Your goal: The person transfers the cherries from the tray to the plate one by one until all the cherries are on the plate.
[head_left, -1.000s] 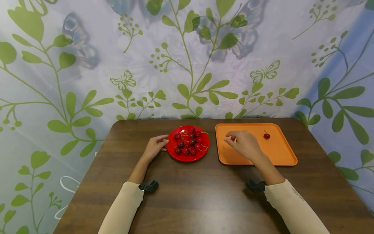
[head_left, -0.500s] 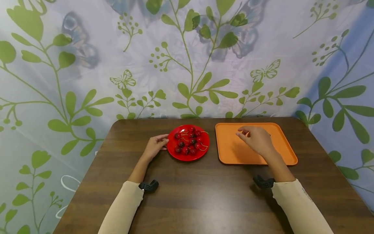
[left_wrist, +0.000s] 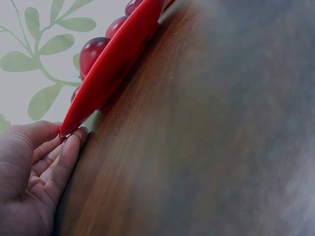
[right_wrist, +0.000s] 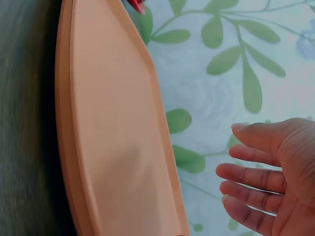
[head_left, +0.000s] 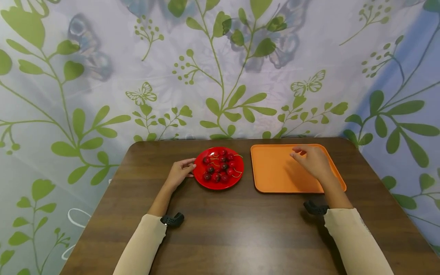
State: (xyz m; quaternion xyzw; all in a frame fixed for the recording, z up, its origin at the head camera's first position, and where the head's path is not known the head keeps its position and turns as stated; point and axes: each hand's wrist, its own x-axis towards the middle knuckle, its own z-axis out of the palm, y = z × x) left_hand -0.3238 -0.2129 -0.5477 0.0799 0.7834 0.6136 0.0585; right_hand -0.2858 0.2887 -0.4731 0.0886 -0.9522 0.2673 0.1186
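Note:
My left hand (head_left: 180, 172) pinches the left rim of a red plate (head_left: 219, 186). The left wrist view has the thumb (left_wrist: 44, 132) on top of the rim and the other fingers curled beneath it. Several dark red cherries (head_left: 215, 177), some with green stems, lie heaped on the plate. To the right, my right hand (head_left: 314, 162) hovers above an orange tray (head_left: 271, 172). Its fingers (right_wrist: 251, 174) are loosely bent and apart, holding nothing in the right wrist view. Part of the tray's right side is hidden behind this hand.
Both plate and tray stand near the back of a brown wooden table (head_left: 240, 229). A narrow strip of tabletop separates them. Behind the table hangs a cloth (head_left: 220, 68) printed with leaves and butterflies.
My right hand has moved rightward across the tray. The single cherry seen on the tray's right side a second ago is now hidden behind it. The left hand stays at the plate.

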